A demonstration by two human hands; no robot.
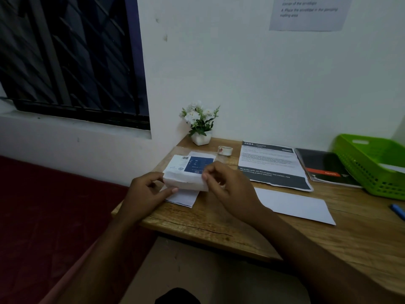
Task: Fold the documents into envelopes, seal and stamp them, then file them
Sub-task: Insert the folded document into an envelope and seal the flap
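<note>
- Holding a folded white paper document [186, 182] just above the left edge of the wooden bench [219, 218], the person grips it at both ends. The left hand [149, 187] pinches its left end, and the right hand [228, 189] pinches its right end between thumb and fingers.
- I judge the task to be at an early step: this document is in the folding and is not yet inside any envelope.
- A plain white paper envelope [293, 205] lies flat near the front edge of the bench, beside the right forearm. No stamp shows on it.
- Inserting, sealing, stamping and filing are all left to do. A large printed sheet with dark bands [271, 165] lies unfolded toward the back edge, so more folding probably waits.
- A small roll of tape [225, 150] near the back edge could serve for the sealing.
- A green plastic basket [372, 165] at the right edge holds something white, but the frame cuts it off, so I cannot tell if anything is filed.
- A white card with a blue block [197, 164] and another white sheet [182, 199] lie under the document, partly covered. I cannot tell what they are.
- I can make out no stamps anywhere.
</note>
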